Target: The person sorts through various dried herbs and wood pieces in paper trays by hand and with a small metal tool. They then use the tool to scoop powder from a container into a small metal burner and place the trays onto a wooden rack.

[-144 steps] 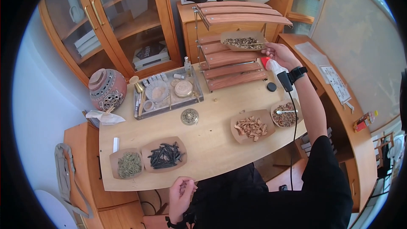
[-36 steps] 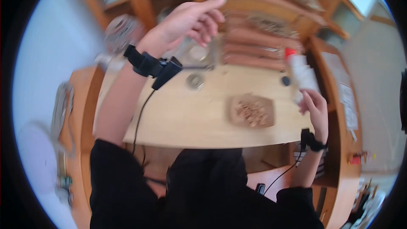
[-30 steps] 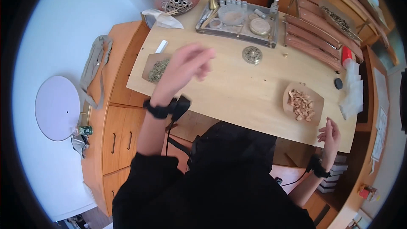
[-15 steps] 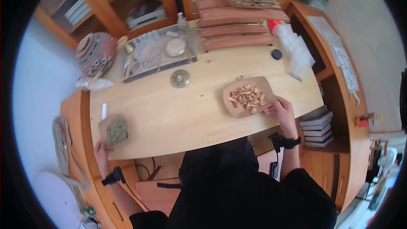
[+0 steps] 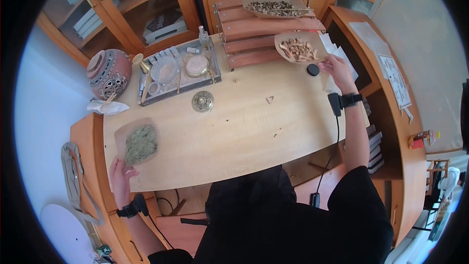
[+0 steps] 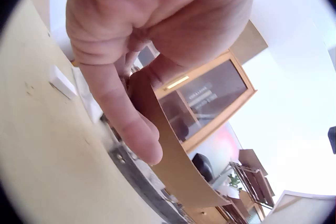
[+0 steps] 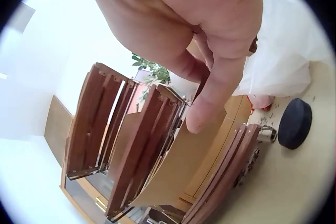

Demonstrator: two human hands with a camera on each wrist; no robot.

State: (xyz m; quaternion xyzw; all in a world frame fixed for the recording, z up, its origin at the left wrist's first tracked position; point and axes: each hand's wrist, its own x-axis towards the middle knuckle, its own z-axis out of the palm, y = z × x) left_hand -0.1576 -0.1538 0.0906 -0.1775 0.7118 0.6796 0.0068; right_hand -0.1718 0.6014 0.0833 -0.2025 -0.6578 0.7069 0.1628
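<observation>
My left hand (image 5: 122, 173) pinches the near left corner of a brown paper tray (image 5: 123, 134) holding dried green herb (image 5: 141, 144), over the left end of the table. In the left wrist view the thumb and fingers grip the tray's wall (image 6: 181, 174) above the tabletop. My right hand (image 5: 338, 72) pinches the right corner of another paper tray (image 5: 282, 43) of tan dried chips (image 5: 299, 50), which overlaps the lower slats of the wooden rack (image 5: 254, 46). The right wrist view shows that tray's wall (image 7: 178, 166) between thumb and fingers, beside the slats.
A paper tray of dark dried bits (image 5: 276, 8) sits on the rack's middle tier. A grey tray of jars (image 5: 183, 88), a pierced metal lid (image 5: 202, 101) and a patterned pot (image 5: 110, 73) stand at left. A black cap (image 5: 312, 70) and white plastic bag (image 5: 346, 58) lie at right.
My right hand has carried the chip tray from the table's front right to the rack. The left hand now holds the herb tray slightly further right. The black-piece and mixed-herb trays have left the tabletop.
</observation>
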